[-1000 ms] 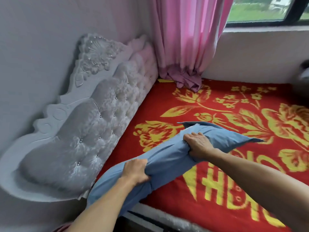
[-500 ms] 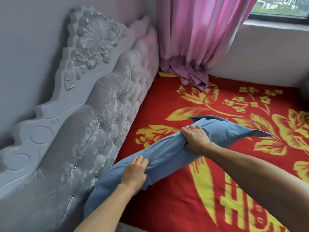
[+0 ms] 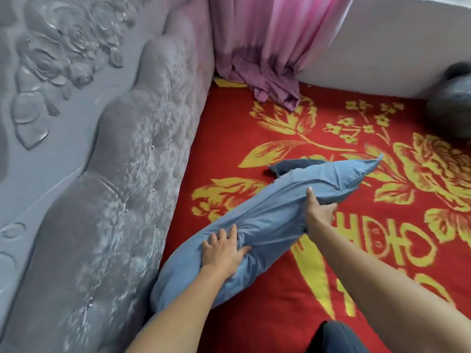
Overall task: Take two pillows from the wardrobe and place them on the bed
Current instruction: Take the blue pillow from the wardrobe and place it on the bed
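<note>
A long blue pillow [image 3: 275,207] lies slantwise on the bed's red blanket with yellow flowers [image 3: 229,138], its near end against the headboard. My left hand [image 3: 224,253] rests flat on the pillow's near part, fingers spread. Farther along, my right hand [image 3: 317,212] grips the pillow's right edge, thumb on top and fingers tucked under. I see only this one pillow. No wardrobe is in view.
The grey tufted headboard [image 3: 114,161] runs along the left. A pink curtain [image 3: 267,47] hangs into the far corner, its hem on the blanket. A grey bundle [image 3: 453,103] sits at the far right by the wall. A dark knee [image 3: 336,337] shows at the bottom.
The pillow has come down onto the blanket beside the headboard. My left hand has loosened from a fist to a flat spread palm. The view has moved closer and lower.
</note>
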`<action>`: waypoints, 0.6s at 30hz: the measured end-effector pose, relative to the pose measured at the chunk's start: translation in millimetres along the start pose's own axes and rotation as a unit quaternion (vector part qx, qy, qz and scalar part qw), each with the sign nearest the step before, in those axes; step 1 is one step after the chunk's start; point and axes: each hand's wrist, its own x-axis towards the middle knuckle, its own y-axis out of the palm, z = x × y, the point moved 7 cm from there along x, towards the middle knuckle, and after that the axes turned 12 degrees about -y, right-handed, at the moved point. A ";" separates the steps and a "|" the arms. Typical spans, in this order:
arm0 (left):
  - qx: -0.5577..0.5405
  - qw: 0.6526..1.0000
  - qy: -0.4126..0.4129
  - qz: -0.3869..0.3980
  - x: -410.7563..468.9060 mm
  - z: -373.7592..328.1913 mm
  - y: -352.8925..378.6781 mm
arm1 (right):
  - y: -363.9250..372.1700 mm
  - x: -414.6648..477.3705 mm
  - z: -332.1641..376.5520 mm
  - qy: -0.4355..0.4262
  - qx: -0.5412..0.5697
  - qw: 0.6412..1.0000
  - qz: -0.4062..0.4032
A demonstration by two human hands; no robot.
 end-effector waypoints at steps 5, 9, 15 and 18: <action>-0.050 0.994 0.086 -0.048 -32.1 -20.5 -8.1 | 15.4 0.8 -10.5 0.070 -0.012 0.997 0.042; -0.080 0.986 0.073 -0.124 -25.3 -9.6 -85.7 | 34.8 8.7 58.7 -0.050 -0.058 0.996 0.039; -0.127 0.965 0.035 -0.226 -2.2 4.8 -208.1 | 109.5 35.2 195.9 -0.203 -0.004 0.972 0.121; -0.121 0.963 0.027 -0.240 21.1 -13.1 -232.9 | 146.2 67.0 251.0 -0.232 0.062 0.954 0.179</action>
